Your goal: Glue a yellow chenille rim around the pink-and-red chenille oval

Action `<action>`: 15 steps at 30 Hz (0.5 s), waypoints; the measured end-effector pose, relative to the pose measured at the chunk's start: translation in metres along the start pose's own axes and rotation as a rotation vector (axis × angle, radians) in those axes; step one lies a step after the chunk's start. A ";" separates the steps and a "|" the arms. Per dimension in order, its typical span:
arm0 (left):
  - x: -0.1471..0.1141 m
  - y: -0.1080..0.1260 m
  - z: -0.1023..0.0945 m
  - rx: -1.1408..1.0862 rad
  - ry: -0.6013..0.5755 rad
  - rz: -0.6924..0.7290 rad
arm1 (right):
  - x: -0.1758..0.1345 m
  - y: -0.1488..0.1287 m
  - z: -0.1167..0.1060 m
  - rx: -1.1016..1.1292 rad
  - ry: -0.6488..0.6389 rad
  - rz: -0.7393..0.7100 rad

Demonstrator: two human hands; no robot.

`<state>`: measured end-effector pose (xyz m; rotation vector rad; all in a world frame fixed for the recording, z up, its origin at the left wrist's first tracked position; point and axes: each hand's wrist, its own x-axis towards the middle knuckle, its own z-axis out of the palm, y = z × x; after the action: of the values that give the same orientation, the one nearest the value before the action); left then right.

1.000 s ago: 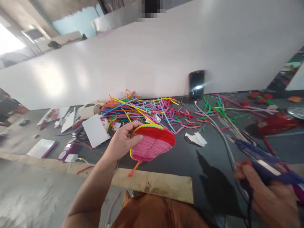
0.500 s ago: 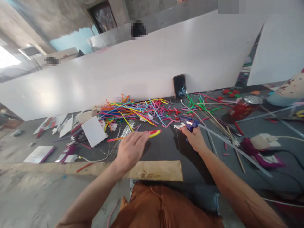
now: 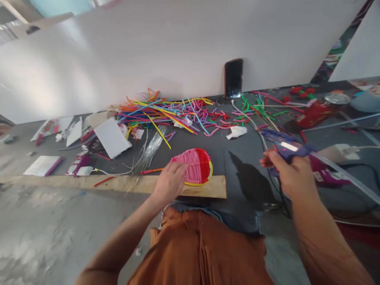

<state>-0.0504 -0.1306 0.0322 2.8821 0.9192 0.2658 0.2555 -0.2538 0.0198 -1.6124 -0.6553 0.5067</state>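
My left hand point(image 3: 170, 181) is closed on the near left side of a flat oval pipe-cleaner piece point(image 3: 194, 164). Pink strands wrap most of it, its right end is red, and a yellow edge runs round part of the rim. An orange pipe cleaner point(image 3: 152, 171) pokes out to the left of the hand. Off to the right, my right hand point(image 3: 293, 174) grips a blue glue gun point(image 3: 286, 145), lifted over the table, with a clear glue stick point(image 3: 347, 172) out of its back. A crumpled white tissue point(image 3: 236, 132) lies between the hands, farther back.
A heap of coloured pipe cleaners point(image 3: 166, 113) lies at the back, beside clear thin strips point(image 3: 154, 148). A phone point(image 3: 234, 78) leans on the white board point(image 3: 142, 55). To the right stands a red can point(image 3: 323, 111); a white card point(image 3: 111, 137) is at left.
The glue gun has moved right and up, away from the tissue. My left hand has tilted the oval piece so its face shows. The view has tipped downward.
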 end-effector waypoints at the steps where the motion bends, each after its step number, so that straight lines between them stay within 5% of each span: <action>1: -0.001 -0.011 -0.004 0.031 0.002 -0.061 | -0.007 -0.002 -0.008 0.003 0.022 0.002; 7: -0.007 -0.053 -0.007 0.100 -0.170 -0.244 | -0.047 -0.014 -0.033 -0.100 -0.021 0.052; 15: -0.013 -0.043 -0.008 -0.012 -0.217 -0.240 | -0.070 0.000 -0.011 -0.173 -0.211 0.112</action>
<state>-0.0869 -0.1029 0.0313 2.6848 1.1980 -0.0606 0.2106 -0.3088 0.0187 -1.7805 -0.7859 0.7262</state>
